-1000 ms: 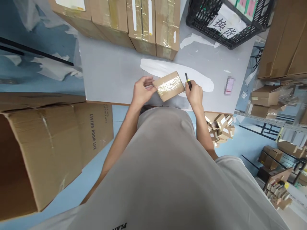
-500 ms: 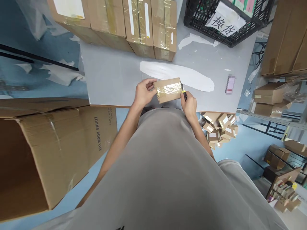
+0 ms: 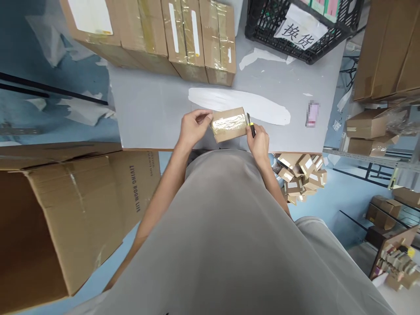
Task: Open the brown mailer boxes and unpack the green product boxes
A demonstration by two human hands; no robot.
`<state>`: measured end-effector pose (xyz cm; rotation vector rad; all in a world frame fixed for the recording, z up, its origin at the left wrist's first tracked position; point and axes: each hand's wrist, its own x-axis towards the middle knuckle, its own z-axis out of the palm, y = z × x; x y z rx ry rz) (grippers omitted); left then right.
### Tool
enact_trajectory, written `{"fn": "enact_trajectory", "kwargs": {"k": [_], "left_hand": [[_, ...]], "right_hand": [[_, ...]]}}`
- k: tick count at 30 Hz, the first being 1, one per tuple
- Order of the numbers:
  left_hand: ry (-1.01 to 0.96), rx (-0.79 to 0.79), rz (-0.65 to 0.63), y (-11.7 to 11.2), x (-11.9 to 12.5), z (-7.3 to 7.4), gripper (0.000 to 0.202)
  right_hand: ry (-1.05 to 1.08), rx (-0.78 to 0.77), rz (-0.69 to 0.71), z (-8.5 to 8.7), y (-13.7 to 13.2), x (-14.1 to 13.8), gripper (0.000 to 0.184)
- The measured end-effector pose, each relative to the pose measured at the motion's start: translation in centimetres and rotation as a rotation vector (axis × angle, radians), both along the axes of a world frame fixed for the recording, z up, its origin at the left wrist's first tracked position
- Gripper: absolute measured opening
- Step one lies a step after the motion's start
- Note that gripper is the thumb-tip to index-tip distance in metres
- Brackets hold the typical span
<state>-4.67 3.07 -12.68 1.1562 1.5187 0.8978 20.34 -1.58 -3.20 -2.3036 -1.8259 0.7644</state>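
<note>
The left hand [image 3: 193,128] is pinching the taped brown cardboard box [image 3: 229,125]. Beside it, the right hand [image 3: 258,144] is clasping a black-yellow knife [image 3: 252,127] (nearer now, within cutting reach).

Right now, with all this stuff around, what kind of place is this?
Probably a packing room or storeroom. Big taped boxes line the table, a pile of small boxes sits near it, and the right hand holds a knife beside a small taped box.

The underside of the small box [image 3: 229,124] was concealed, the top edge truncated the black crate [image 3: 262,37], and pixelation obscured the pink item [image 3: 312,114].
</note>
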Motion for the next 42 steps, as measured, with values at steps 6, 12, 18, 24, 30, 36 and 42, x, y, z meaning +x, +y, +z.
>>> {"fn": "enact_trajectory", "kwargs": {"k": [6, 12, 18, 24, 30, 36, 42], "left_hand": [[0.229, 0.314, -0.304, 0.1, 4.0, 2.1, 0.040], [0.239, 0.353, -0.528, -1.0, 7.0, 1.9, 0.050], [0.238, 0.364, -0.493, -1.3, 6.6, 1.2, 0.057], [0.226, 0.372, -0.497, -1.2, 6.7, 1.2, 0.066], [0.227, 0.363, -0.497, -1.4, 6.9, 0.8, 0.067], [0.235, 0.365, -0.491, -1.7, 7.0, 0.8, 0.067], [0.252, 0.388, -0.489, -1.9, 7.1, 0.4, 0.068]], "right_hand": [[-0.019, -0.096, 0.038, 1.8, 0.2, 0.2, 0.045], [-0.011, -0.156, 0.093, 3.3, 0.3, 0.0, 0.046], [-0.046, -0.217, 0.107, 3.9, 1.0, -0.8, 0.047], [-0.100, -0.264, 0.113, 4.7, 1.3, -1.7, 0.043], [-0.184, -0.282, 0.056, 4.2, 1.9, -3.3, 0.042], [-0.227, -0.330, 0.045, 4.0, 2.1, -3.8, 0.041], [-0.274, -0.378, 0.047, 4.9, 0.2, -3.2, 0.044]]}}
